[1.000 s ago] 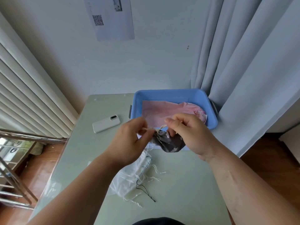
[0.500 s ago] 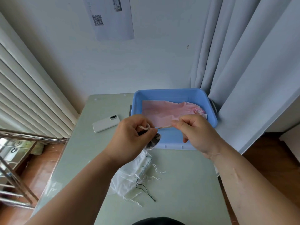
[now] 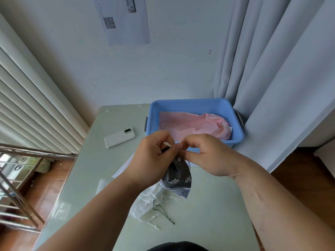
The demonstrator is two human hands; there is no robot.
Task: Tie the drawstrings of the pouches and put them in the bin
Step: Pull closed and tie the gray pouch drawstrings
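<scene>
A small grey pouch (image 3: 178, 178) with white cloud prints hangs in the air below my two hands, over the table. My left hand (image 3: 154, 158) pinches its cream drawstring (image 3: 167, 143) near the pouch's mouth. My right hand (image 3: 208, 154) meets it fingertip to fingertip and pinches the same string. Behind my hands stands the blue bin (image 3: 195, 105) with a pink pouch (image 3: 192, 125) lying inside. A pile of white pouches (image 3: 145, 203) with loose white and black strings lies on the table under my left wrist.
A white phone (image 3: 119, 138) lies on the pale green table (image 3: 208, 214) left of the bin. A grey curtain (image 3: 272, 69) hangs right of the bin, touching it. Blinds and a metal rack are at the left, beyond the table's edge.
My hands had pulled apart on the drawstring, then came back together. The grey pouch now hangs lower and fuller in view beneath them.
</scene>
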